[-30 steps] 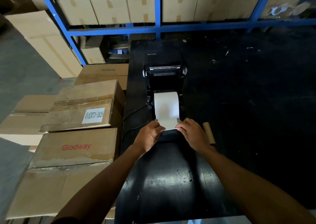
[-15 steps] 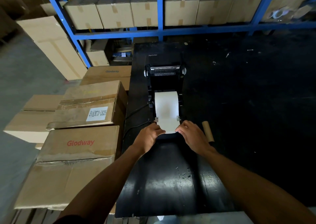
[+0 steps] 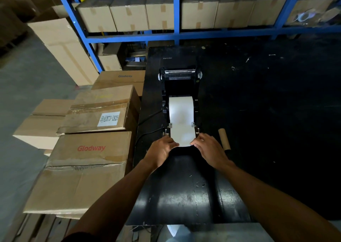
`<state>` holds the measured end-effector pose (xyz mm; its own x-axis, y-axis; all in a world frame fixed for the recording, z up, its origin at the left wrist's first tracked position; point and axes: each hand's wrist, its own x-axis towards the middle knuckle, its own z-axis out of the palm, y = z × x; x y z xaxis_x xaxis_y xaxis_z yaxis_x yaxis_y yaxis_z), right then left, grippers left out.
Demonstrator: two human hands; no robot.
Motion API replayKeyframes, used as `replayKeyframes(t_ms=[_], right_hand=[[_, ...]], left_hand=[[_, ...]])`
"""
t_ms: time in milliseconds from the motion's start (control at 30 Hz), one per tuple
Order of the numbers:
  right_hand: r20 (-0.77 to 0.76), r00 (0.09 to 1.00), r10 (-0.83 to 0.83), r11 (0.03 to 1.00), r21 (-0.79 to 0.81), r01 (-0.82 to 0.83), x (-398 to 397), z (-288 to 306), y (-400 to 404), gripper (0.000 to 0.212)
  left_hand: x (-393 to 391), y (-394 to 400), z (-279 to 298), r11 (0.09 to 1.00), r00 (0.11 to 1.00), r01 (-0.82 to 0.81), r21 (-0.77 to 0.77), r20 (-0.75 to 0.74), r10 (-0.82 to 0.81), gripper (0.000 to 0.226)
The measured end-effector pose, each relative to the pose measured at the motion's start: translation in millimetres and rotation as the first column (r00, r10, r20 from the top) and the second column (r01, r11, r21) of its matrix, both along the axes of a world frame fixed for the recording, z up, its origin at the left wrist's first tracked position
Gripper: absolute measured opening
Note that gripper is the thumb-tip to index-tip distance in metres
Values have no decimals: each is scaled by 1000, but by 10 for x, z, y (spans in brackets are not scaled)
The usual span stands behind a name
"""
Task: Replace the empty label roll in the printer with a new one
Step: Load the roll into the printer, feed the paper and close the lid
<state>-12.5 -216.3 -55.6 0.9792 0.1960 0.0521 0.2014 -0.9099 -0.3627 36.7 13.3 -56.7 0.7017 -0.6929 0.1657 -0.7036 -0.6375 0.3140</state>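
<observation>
Lettering catches the eye first: "Xprinter" in small pale type on the raised lid of the black printer [image 3: 180,86] at the centre of the frame, and "Glodway" in red on the nearest cardboard box [image 3: 88,149] at lower left. The same word shows in blue on another box [image 3: 121,77] further back, and a white sticker [image 3: 108,119] with dark characters, too smeared to read fully, sits on the box between them.

The printer stands open on a black table [image 3: 184,195], its lid tipped back toward the blue shelving [image 3: 176,16] that runs across the top of the frame, loaded with taped brown cartons. A white label roll [image 3: 181,110] sits in the printer's bay, and its loose end is drawn forward over the front edge, between two small pale guides.

Both forearms reach in from the bottom of the frame. The left hand [image 3: 161,149] lies knuckles up with fingers curled, pinching the left corner of the paper's free end. The right hand [image 3: 209,147] mirrors it, fingers bent and tips on the right corner; whether they pinch or merely press there I cannot tell. The two hands are close, the paper's edge between them.

Just right of the right hand, an empty brown cardboard core [image 3: 224,139] lies on the table, apart from the printer.
</observation>
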Motion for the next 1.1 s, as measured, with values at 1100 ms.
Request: replayKeyframes(t_ms=[1100], right_hand=[[64, 997, -31, 996, 83, 25, -39, 4, -9, 23]], left_hand=[[31, 37, 202, 990, 994, -42, 134, -91, 54, 32]])
